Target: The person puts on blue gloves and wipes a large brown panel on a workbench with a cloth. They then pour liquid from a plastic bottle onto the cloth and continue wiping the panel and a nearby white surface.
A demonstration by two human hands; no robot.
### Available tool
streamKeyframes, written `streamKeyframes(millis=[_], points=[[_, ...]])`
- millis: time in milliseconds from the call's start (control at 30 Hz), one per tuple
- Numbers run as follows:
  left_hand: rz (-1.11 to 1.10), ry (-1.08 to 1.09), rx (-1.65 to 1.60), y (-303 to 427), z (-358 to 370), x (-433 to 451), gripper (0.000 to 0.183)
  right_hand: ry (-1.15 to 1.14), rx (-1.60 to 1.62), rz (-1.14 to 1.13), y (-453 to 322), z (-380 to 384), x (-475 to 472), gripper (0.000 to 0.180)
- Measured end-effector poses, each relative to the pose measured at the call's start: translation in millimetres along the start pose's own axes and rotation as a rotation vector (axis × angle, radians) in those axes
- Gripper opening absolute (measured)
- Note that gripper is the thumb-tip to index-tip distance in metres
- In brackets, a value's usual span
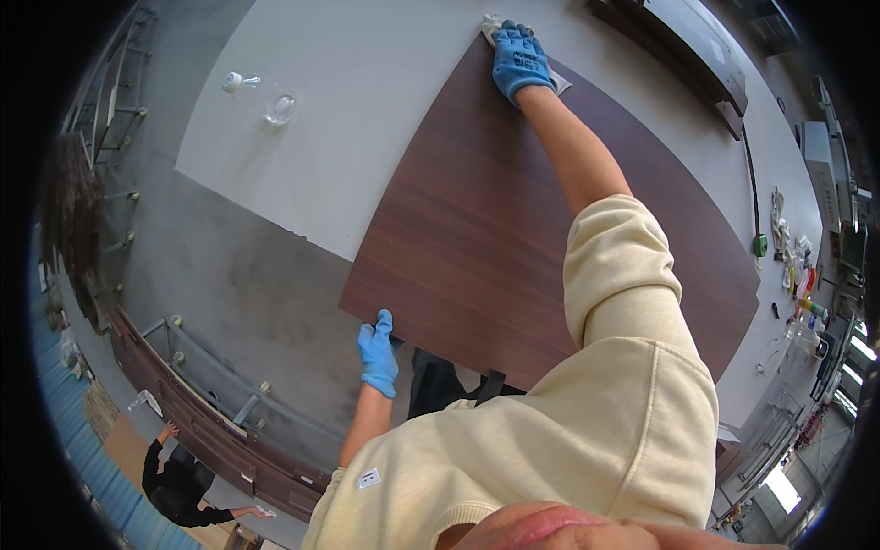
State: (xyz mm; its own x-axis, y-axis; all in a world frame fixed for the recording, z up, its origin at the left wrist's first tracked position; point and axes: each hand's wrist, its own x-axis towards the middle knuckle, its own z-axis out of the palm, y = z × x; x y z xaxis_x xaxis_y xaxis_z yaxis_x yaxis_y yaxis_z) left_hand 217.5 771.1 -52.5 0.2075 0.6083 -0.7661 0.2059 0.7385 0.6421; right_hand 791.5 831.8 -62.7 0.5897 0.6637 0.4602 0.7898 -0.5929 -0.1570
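Observation:
A dark brown wood-grain panel (474, 206) lies across the white tabletop (323, 158) before me, its near edge jutting over the table's side. My right hand (522, 62), in a blue work glove, is stretched to the panel's far corner and presses down on a white cloth (561, 84). Parts of the cloth stick out past the fingers and beside the wrist. Near the panel's closest left corner, my left hand (378, 354), also gloved in blue, holds the edge with the thumb upward. Its other fingers are partly hidden.
A clear bottle (280, 108) with a white cap is on the table at left. Brown profiles (687, 55) lie at the far right, near a green tape measure (760, 245) and assorted tools. At lower left, a person (180, 481) works beside long brown panels (220, 426). Wheeled racks (258, 392) stand on the floor.

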Motion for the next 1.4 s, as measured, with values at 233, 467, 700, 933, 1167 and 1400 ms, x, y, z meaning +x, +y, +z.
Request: streamKeyframes(millis=[233, 467, 700, 933, 1167, 1400], points=[[0.006, -0.008, -0.030, 4, 1, -6, 0.038, -0.074, 0.183, -0.259, -42, -44, -103, 0.051], [-0.021, -0.005, 0.032, 1, 0, 3, 0.041, 0.032, 0.061, -0.079, 20, -14, -18, 0.046], [-0.020, -0.035, -0.068, 3, 3, -4, 0.044, -0.084, 0.320, -0.440, -173, -94, -147, 0.043], [-0.001, -0.334, -0.085, 4, -19, -6, 0.046, -0.352, 0.644, -0.744, -269, -138, -246, 0.051], [0.043, -0.350, -0.032, -1, -3, -24, 0.045, 0.035, 0.268, -0.293, -98, -47, -83, 0.045], [0.092, -0.362, -0.001, -18, -13, -15, 0.039, -0.264, -0.038, -0.566, -272, -111, -269, 0.057]])
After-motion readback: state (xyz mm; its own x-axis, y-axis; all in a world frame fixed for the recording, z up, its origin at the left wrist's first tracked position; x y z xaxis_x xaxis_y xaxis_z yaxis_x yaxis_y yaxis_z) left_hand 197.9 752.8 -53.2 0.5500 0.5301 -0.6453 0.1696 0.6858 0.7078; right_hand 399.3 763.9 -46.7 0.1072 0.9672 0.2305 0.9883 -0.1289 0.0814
